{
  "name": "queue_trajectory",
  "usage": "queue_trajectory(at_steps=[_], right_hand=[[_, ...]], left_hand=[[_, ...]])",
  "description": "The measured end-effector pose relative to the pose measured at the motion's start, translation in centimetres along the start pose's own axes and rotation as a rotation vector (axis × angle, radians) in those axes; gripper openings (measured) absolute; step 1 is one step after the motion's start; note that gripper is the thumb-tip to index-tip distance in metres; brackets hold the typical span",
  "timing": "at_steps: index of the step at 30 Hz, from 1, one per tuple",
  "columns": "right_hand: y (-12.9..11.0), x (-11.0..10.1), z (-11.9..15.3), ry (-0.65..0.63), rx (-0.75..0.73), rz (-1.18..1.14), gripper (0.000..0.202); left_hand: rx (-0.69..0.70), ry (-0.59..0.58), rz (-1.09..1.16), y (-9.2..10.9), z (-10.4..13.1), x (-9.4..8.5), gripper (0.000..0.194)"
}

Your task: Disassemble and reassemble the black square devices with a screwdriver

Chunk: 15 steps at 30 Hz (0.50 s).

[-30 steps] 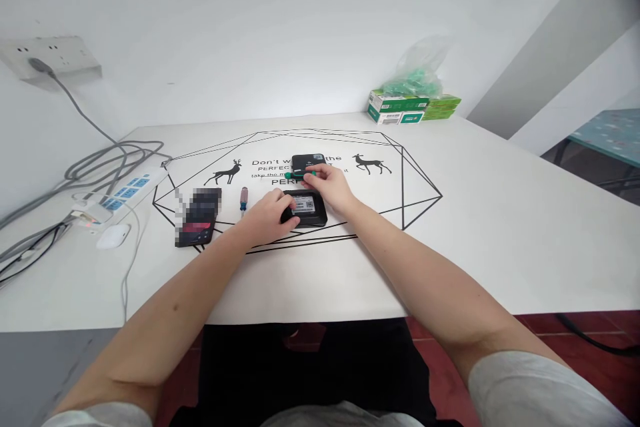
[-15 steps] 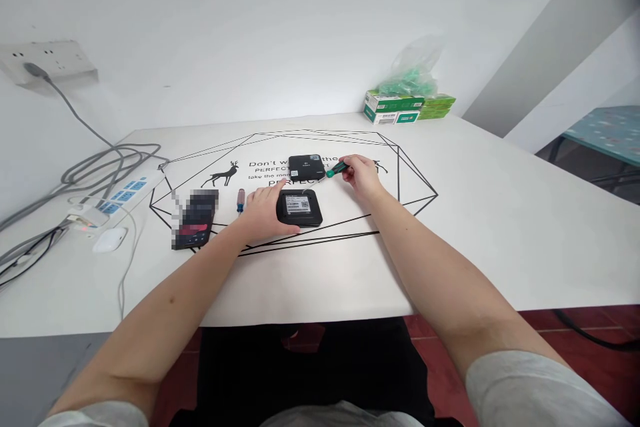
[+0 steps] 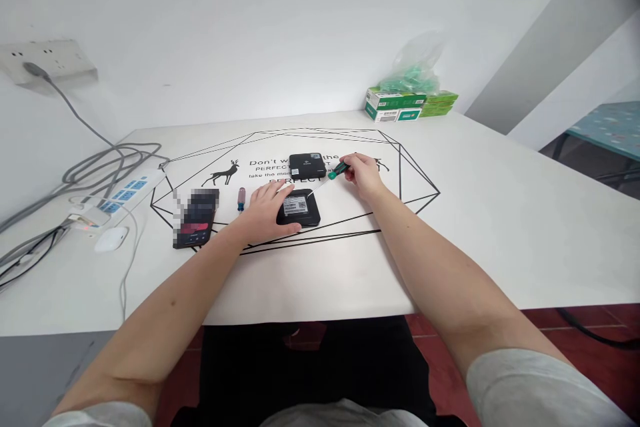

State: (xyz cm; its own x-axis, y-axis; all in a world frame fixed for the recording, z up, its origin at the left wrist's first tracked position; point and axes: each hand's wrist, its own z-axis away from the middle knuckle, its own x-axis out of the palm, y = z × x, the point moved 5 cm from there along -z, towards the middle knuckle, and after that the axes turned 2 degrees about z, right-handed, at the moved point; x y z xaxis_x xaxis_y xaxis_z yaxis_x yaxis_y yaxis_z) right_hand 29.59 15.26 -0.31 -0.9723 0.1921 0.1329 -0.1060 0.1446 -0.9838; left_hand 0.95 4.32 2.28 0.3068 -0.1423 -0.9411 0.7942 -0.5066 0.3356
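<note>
While left hand (image 3: 267,213) grips it | black case (image 3: 311,212) (labelled) rightward

Between the right fingers (image 3: 351,160), green and black are being shown by the gripped screwdriver (image 3: 338,171). Beside the left fingers (image 3: 268,193), black is being broken on the lower case (image 3: 313,215) by a white label (image 3: 296,205) with black print. Just beyond them, black with small pale marks is being shown by the upper case (image 3: 306,167). Left of them, reddish and blue tones are being shown by the short screwdriver (image 3: 241,199). Around all the fingers, the white tabletop (image 3: 480,227) is being crossed by black angular lines, lettering and deer (image 3: 221,174).
</note>
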Motion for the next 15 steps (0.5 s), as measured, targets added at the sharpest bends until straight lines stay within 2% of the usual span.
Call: queue_trajectory(at_steps=[5, 11, 15], right_hand=[[0.0, 0.1, 0.0, -0.011, -0.01, 0.015, 0.013], [-0.2, 0.2, 0.1, -0.012, -0.023, 0.029, 0.015], [-0.4, -0.3, -0.1, 0.03, -0.033, 0.022, 0.017]], left_hand=[[0.085, 0.023, -0.004, 1.2, -0.3, 0.5, 0.09], [0.089, -0.011, -0.008, 1.4, -0.9, 1.8, 0.083], [0.054, -0.027, -0.008, 1.2, -1.1, 2.0, 0.083]])
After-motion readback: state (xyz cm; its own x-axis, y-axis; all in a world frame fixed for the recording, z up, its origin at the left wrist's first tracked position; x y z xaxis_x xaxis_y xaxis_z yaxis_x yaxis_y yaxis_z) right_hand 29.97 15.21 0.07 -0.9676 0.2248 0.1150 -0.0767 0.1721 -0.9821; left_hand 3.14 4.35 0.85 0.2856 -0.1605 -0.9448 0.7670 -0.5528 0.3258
